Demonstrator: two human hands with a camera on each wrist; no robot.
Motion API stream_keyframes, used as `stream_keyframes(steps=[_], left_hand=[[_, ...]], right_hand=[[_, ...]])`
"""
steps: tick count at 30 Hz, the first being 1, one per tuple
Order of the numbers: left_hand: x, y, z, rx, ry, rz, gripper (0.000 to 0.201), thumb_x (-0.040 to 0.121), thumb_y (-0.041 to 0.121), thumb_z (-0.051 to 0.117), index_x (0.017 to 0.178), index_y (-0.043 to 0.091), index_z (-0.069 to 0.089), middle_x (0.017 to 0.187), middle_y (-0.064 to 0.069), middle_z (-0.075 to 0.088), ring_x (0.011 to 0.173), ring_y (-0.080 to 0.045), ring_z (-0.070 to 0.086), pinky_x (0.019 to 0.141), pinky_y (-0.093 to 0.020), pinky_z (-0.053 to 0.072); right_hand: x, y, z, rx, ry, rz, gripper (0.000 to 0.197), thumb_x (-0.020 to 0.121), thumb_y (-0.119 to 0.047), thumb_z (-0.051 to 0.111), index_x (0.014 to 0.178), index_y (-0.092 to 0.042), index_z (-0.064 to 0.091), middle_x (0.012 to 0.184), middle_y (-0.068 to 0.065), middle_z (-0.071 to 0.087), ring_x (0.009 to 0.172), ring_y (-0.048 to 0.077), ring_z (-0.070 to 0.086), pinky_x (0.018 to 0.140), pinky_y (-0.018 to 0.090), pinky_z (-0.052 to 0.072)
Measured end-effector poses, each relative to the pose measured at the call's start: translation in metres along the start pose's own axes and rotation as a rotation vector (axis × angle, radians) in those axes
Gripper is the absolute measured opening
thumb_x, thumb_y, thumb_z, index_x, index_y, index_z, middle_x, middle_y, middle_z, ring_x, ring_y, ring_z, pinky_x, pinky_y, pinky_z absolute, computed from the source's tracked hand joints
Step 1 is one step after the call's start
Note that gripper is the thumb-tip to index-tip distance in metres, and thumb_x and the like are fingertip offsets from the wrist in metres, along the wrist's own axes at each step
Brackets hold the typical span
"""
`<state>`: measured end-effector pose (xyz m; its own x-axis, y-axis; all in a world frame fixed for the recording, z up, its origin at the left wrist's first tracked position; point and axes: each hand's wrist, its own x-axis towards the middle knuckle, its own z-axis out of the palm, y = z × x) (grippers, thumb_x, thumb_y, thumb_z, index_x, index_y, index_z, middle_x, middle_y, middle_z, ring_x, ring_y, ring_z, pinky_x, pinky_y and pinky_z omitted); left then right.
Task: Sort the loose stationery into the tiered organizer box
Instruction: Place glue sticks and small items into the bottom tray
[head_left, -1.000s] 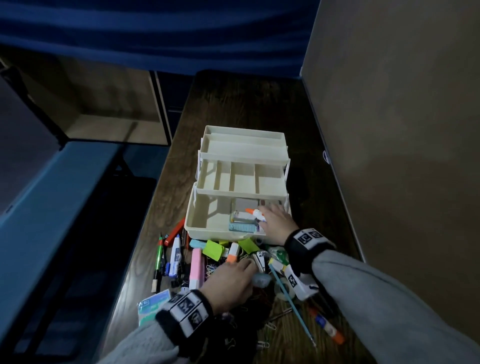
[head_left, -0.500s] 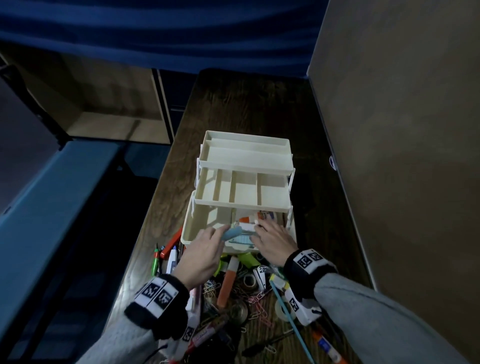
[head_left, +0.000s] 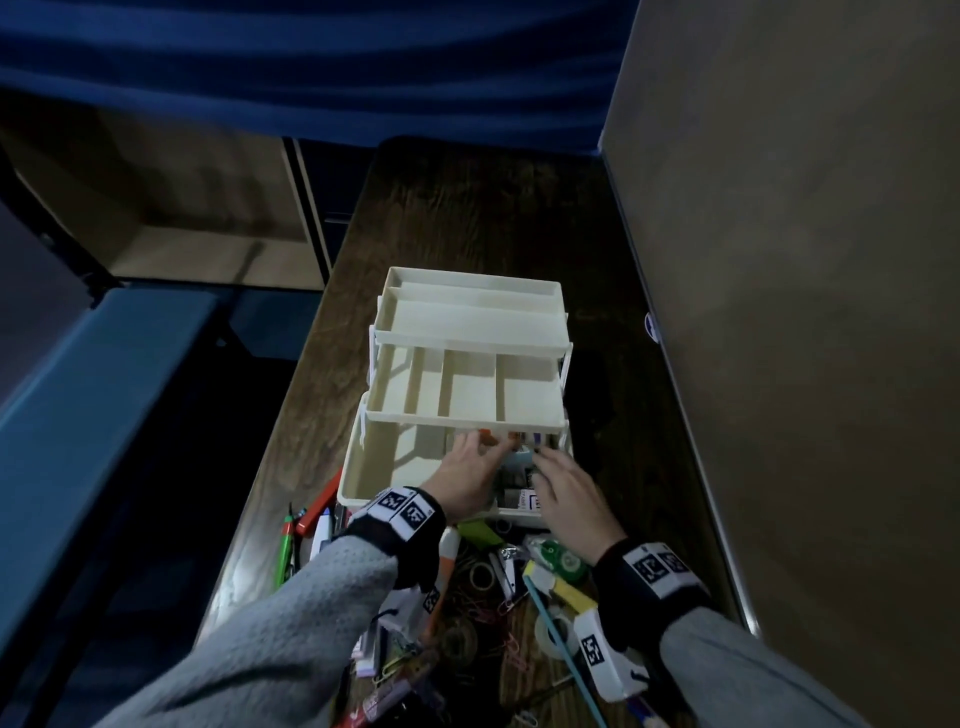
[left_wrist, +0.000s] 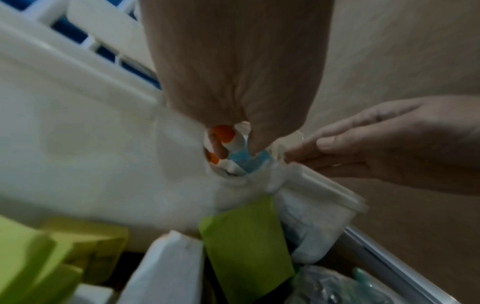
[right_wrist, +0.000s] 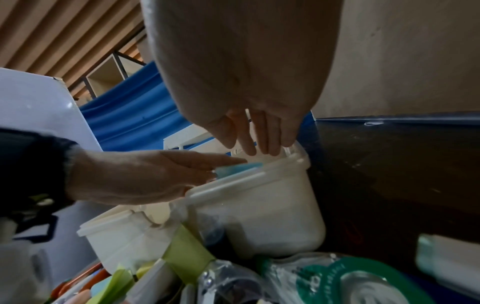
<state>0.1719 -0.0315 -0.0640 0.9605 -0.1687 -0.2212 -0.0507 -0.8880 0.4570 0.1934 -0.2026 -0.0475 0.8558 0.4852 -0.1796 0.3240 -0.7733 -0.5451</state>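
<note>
The cream tiered organizer box (head_left: 357, 467) stands open on the wooden table, its upper two tiers bare. Both my hands reach into the right part of its bottom tray. My left hand (head_left: 480, 442) pinches a light blue item (head_left: 519, 460) just over the tray's rim; the right wrist view shows that item (right_wrist: 239, 168) between its thumb and fingers (right_wrist: 228, 159). Orange-capped sticks (left_wrist: 223, 133) lie in the tray under those fingers. My right hand (head_left: 545, 460) hovers beside it with straight fingers (right_wrist: 275, 144) and holds nothing.
Loose stationery is heaped in front of the box: green sticky notes (head_left: 480, 530), tape rolls (head_left: 563, 558), a red pen (head_left: 319, 506), a green pen (head_left: 285, 545), paper clips, a teal stick (head_left: 561, 639). A tan panel (head_left: 779, 312) walls the table's right side. The table's left edge drops off.
My left hand left the pile and moved forward into the bottom tray with the light blue item. My right hand stayed at the tray, drawing back slightly.
</note>
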Motion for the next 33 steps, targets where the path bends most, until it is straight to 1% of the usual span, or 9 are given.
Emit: stream_keyframes(steps=[5,8,10,12,16,19,22,24,33], left_hand=[[0.012,0.003,0.009,-0.012,0.023,0.007,0.066,0.091,0.004,0.049,0.148,0.03,0.027,0.125,-0.013,0.038,0.116,-0.029,0.036,0.099,-0.034,0.034],[0.017,0.006,0.003,-0.187,0.075,0.03,0.045,0.095,0.009,0.049,0.139,0.016,0.048,0.13,-0.018,0.052,0.119,-0.033,0.046,0.101,-0.03,0.035],[0.018,0.005,-0.002,-0.366,0.137,-0.019,0.035,0.092,0.003,0.05,0.126,0.008,0.062,0.12,-0.018,0.063,0.112,-0.032,0.057,0.088,-0.017,0.041],[0.017,0.003,-0.002,-0.47,0.212,-0.194,0.029,0.091,0.006,0.053,0.115,0.01,0.068,0.113,-0.012,0.069,0.104,-0.025,0.063,0.074,-0.005,0.036],[0.019,-0.001,-0.001,-0.675,0.2,-0.488,0.021,0.086,0.021,0.067,0.103,0.007,0.07,0.099,-0.007,0.069,0.098,-0.021,0.064,0.075,-0.017,0.042],[0.019,-0.002,-0.003,-0.85,0.163,-0.568,0.024,0.085,0.012,0.069,0.102,-0.004,0.068,0.087,-0.01,0.065,0.079,-0.022,0.061,0.066,-0.022,0.046],[0.013,-0.001,-0.008,-1.221,0.152,-0.553,0.022,0.084,-0.008,0.062,0.106,-0.013,0.062,0.076,-0.012,0.061,0.064,-0.017,0.056,0.051,-0.017,0.05],[0.012,0.0,-0.012,-1.33,0.13,-0.519,0.022,0.084,-0.012,0.059,0.106,-0.009,0.06,0.08,-0.011,0.061,0.068,-0.018,0.057,0.059,-0.021,0.053],[0.019,0.001,-0.006,-1.313,0.195,-0.506,0.028,0.082,-0.018,0.055,0.108,-0.01,0.062,0.081,-0.012,0.065,0.071,-0.022,0.061,0.063,-0.025,0.055]], right_hand=[[-0.006,-0.003,-0.001,-0.041,-0.084,-0.02,0.043,0.103,-0.023,0.031,0.142,-0.009,0.042,0.155,0.001,0.029,0.142,0.015,0.025,0.113,0.021,0.015],[-0.004,-0.008,0.003,-0.079,-0.15,-0.03,0.042,0.103,-0.026,0.033,0.139,-0.01,0.047,0.153,0.0,0.029,0.14,0.021,0.027,0.116,0.032,0.022],[-0.002,-0.01,0.005,-0.081,-0.132,-0.016,0.038,0.102,-0.026,0.034,0.13,-0.011,0.054,0.147,0.001,0.034,0.133,0.024,0.035,0.113,0.038,0.027],[0.0,-0.011,0.005,-0.079,-0.115,-0.008,0.035,0.102,-0.026,0.034,0.122,-0.011,0.058,0.139,0.001,0.038,0.126,0.025,0.041,0.11,0.04,0.032],[0.0,-0.014,0.006,-0.087,-0.095,-0.037,0.033,0.101,-0.025,0.035,0.116,-0.01,0.061,0.131,0.0,0.042,0.119,0.022,0.046,0.106,0.037,0.036],[-0.003,-0.014,0.006,-0.053,-0.071,-0.033,0.033,0.1,-0.026,0.036,0.113,-0.011,0.063,0.128,-0.001,0.043,0.117,0.019,0.048,0.105,0.037,0.038],[-0.006,-0.012,0.003,-0.034,-0.027,-0.034,0.033,0.101,-0.026,0.037,0.117,-0.013,0.062,0.128,-0.002,0.042,0.118,0.015,0.046,0.104,0.032,0.038],[-0.007,-0.012,0.0,-0.018,0.013,-0.055,0.033,0.101,-0.024,0.037,0.121,-0.013,0.06,0.128,-0.003,0.044,0.119,0.013,0.045,0.104,0.027,0.037],[0.002,-0.02,0.002,-0.096,-0.085,-0.017,0.042,0.102,-0.026,0.034,0.142,-0.013,0.041,0.152,0.001,0.031,0.139,0.018,0.03,0.116,0.031,0.025]])
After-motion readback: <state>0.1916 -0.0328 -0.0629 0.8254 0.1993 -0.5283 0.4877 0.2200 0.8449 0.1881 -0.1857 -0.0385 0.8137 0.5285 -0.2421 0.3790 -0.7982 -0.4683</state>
